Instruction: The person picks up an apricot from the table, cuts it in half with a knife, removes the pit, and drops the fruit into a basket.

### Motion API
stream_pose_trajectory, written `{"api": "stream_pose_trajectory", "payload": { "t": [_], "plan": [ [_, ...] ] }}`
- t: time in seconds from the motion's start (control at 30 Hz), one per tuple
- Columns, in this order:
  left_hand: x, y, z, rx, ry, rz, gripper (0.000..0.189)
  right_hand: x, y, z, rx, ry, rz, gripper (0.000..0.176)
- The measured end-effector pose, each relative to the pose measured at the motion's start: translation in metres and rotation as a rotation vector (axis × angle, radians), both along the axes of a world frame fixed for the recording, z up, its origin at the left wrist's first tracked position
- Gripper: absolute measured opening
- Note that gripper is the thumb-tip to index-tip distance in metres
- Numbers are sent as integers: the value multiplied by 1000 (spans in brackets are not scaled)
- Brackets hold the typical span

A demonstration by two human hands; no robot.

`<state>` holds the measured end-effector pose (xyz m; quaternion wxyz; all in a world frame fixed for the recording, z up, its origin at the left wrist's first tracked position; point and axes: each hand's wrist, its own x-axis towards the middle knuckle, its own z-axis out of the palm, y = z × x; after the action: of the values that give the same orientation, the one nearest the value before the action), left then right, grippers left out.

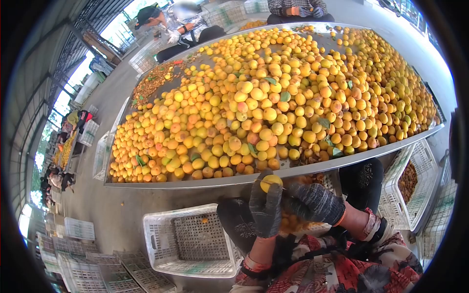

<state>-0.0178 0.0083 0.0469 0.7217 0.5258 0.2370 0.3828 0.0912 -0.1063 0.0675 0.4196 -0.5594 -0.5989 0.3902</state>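
Note:
My left hand (pixel 266 207), in a dark grey knit glove, is raised at the near edge of the metal table. Its fingers and thumb close on a yellow apricot (pixel 271 183). Just to the right, my right hand (pixel 318 202), gloved in a speckled grey knit, has its fingers curled toward the fruit. Those fingertips are smeared, and whatever they hold cannot be made out. Below both hands, orange fruit pieces (pixel 294 223) lie in a container between my knees, partly hidden by the hands. A great heap of whole apricots (pixel 254 105) covers the tabletop.
The table's metal rim (pixel 205 184) runs close in front of me. A white plastic crate (pixel 183 263) stands at my left, another crate (pixel 415 210) with brown bits at my right. Stacked crates (pixel 93 273) are lower left. Co-workers (pixel 178 29) sit across the table.

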Motion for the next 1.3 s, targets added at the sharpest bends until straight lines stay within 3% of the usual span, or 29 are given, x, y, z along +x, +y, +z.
{"api": "stream_pose_trajectory", "payload": {
  "t": [0.07,0.1,0.17,0.3,0.37,0.4,0.47,0.57,0.6,0.63,0.7,0.77,0.8,0.87,1.03,1.17,1.2,1.3],
  "plan": [
    [6,-4,0,-126,-46,52,33,-6,5,1,111,-273,-209,45],
    [4,-1,-1,-124,-47,65,33,-5,6,5,116,-272,-196,45],
    [0,9,-4,5,29,79,34,-4,6,19,72,-604,-151,34],
    [-10,33,-1,9,198,170,34,-4,6,31,126,-425,-271,35],
    [-12,48,-13,220,383,330,35,1,1,32,14,-487,-301,40],
    [-11,64,-31,-251,238,325,34,4,0,31,4,-493,-314,40],
    [-8,73,-14,-392,166,308,34,10,-3,28,-154,-324,-381,45],
    [-3,95,-6,-582,30,263,35,23,-10,18,-140,-416,-327,46],
    [2,106,-13,-556,55,358,32,27,-13,11,-155,-420,-357,46],
    [4,104,-1,-563,60,345,32,31,-18,2,-229,-375,-344,44],
    [-1,126,-25,-468,74,275,35,40,-24,-12,-311,-328,-358,42],
    [1,133,-31,-439,78,269,38,50,-27,-19,-3,-365,-429,38],
    [2,136,-37,-394,128,266,51,53,-30,-16,-11,-371,-454,38],
    [2,135,-36,-421,138,260,48,59,-35,-8,-202,-188,-525,26],
    [16,116,-9,-401,221,295,49,74,-50,-18,-52,-262,-633,20],
    [22,100,5,-216,334,89,44,69,-58,-8,-115,-273,-637,24],
    [19,105,-5,-66,363,-13,40,70,-61,-7,-114,-273,-648,24],
    [21,96,26,-116,490,-172,40,81,-70,-7,-16,-38,-820,25]
  ]
}}
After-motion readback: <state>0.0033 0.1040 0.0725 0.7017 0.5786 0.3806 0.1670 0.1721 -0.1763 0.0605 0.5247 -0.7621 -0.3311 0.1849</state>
